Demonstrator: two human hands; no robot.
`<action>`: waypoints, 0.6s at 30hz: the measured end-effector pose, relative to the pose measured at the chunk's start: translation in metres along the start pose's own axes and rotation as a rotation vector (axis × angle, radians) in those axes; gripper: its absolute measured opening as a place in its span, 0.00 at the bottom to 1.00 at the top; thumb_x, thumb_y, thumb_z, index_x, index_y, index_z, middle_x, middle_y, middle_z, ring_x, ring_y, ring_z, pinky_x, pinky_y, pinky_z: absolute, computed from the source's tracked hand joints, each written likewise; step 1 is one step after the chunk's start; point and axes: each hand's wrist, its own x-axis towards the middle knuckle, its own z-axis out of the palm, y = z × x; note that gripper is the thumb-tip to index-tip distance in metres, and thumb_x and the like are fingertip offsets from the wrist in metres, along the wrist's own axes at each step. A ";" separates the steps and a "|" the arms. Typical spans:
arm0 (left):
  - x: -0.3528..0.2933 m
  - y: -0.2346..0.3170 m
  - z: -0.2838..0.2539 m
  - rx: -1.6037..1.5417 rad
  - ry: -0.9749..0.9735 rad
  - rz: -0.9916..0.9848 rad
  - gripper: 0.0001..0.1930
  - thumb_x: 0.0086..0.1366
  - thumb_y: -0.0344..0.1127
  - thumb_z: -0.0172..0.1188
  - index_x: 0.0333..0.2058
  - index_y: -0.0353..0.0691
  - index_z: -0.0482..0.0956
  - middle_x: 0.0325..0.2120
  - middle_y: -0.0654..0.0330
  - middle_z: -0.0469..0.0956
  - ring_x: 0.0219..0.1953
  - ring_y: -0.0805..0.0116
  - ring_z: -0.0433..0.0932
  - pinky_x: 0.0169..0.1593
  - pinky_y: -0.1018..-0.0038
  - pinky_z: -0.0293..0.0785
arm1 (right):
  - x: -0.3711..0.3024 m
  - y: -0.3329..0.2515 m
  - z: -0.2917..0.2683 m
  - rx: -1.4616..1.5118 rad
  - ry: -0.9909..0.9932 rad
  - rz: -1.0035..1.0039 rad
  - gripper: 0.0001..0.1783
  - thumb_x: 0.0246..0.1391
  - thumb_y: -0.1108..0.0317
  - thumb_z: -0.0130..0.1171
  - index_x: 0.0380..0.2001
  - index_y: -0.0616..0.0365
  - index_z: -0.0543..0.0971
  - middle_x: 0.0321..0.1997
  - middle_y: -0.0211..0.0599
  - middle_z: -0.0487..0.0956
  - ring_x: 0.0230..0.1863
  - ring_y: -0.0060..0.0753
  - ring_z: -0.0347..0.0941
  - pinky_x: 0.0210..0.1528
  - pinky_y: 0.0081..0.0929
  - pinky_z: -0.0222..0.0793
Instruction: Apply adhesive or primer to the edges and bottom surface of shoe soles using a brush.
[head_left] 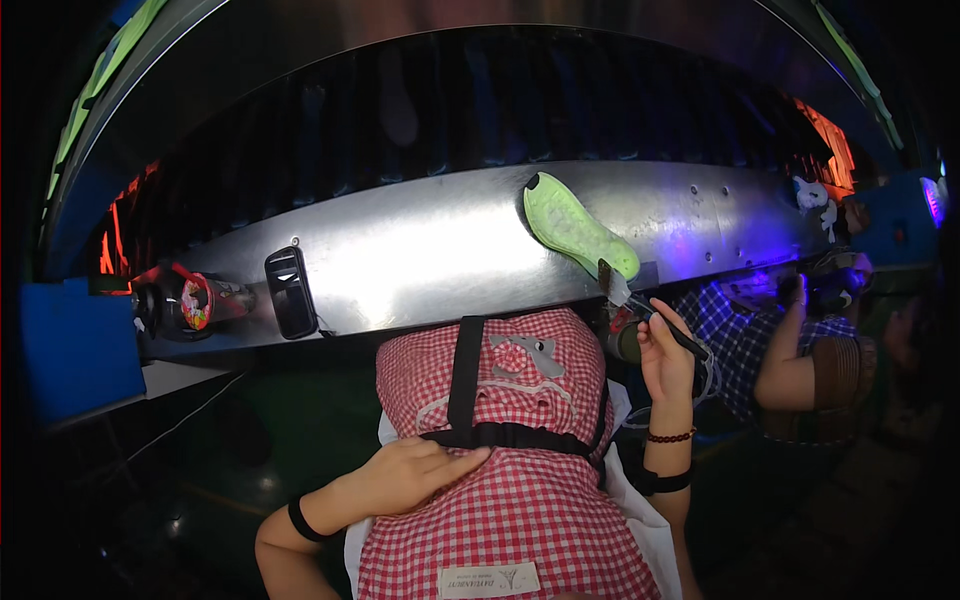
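Note:
A light green shoe sole (580,228) lies slantwise on the metal ledge in front of me, with a dark patch at its far end. My right hand (665,355) is closed around the black handle of a brush (617,290). The brush's brown bristle end is at the sole's near tip and seems to touch it. My left hand (420,472) lies flat on my red checked apron (520,530) below the black strap, with its fingers stretched out and nothing in them.
The metal ledge (410,240) runs along a dark conveyor (450,100). A black framed device (290,292) and a container with a red patterned label (197,300) stand at left. A co-worker's arm (785,375) and blue checked clothing are at right.

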 end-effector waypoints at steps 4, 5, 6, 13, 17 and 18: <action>0.016 -0.004 -0.009 0.017 -0.177 0.094 0.26 0.54 0.32 0.46 0.53 0.59 0.65 0.34 0.65 0.71 0.31 0.73 0.71 0.32 0.79 0.68 | 0.003 0.000 0.007 -0.031 0.017 0.019 0.16 0.51 0.75 0.52 0.45 0.69 0.68 0.32 0.36 0.74 0.32 0.24 0.71 0.35 0.18 0.68; 0.018 -0.004 -0.011 0.063 -0.203 0.159 0.27 0.54 0.31 0.46 0.54 0.62 0.63 0.33 0.64 0.70 0.30 0.72 0.70 0.30 0.78 0.69 | 0.004 0.000 0.007 -0.027 0.014 0.014 0.16 0.51 0.75 0.52 0.45 0.69 0.68 0.32 0.36 0.74 0.32 0.24 0.71 0.35 0.18 0.68; 0.018 -0.005 -0.011 0.072 -0.201 0.163 0.27 0.54 0.31 0.46 0.54 0.62 0.63 0.33 0.64 0.70 0.30 0.72 0.70 0.30 0.78 0.69 | 0.005 0.001 0.006 -0.012 -0.009 0.018 0.16 0.50 0.77 0.52 0.44 0.69 0.69 0.34 0.39 0.74 0.32 0.25 0.71 0.35 0.18 0.69; 0.039 -0.011 -0.029 0.108 -0.467 0.182 0.22 0.57 0.33 0.46 0.52 0.57 0.66 0.35 0.60 0.72 0.34 0.64 0.74 0.34 0.73 0.73 | 0.015 0.004 0.009 -0.015 -0.053 0.008 0.15 0.49 0.78 0.52 0.42 0.70 0.69 0.29 0.38 0.72 0.29 0.28 0.70 0.33 0.19 0.68; 0.057 -0.044 0.002 0.034 -0.308 0.035 0.20 0.60 0.44 0.46 0.50 0.46 0.66 0.40 0.57 0.71 0.40 0.57 0.73 0.37 0.66 0.73 | 0.018 0.012 0.007 0.046 -0.052 0.010 0.13 0.48 0.80 0.52 0.40 0.69 0.70 0.28 0.41 0.73 0.27 0.29 0.70 0.32 0.20 0.69; 0.061 -0.043 0.005 0.042 -0.405 -0.005 0.20 0.59 0.43 0.46 0.50 0.45 0.67 0.42 0.56 0.70 0.42 0.56 0.72 0.38 0.65 0.72 | 0.016 0.011 0.011 0.045 -0.046 0.022 0.13 0.47 0.79 0.53 0.40 0.70 0.70 0.28 0.41 0.73 0.27 0.29 0.70 0.31 0.20 0.69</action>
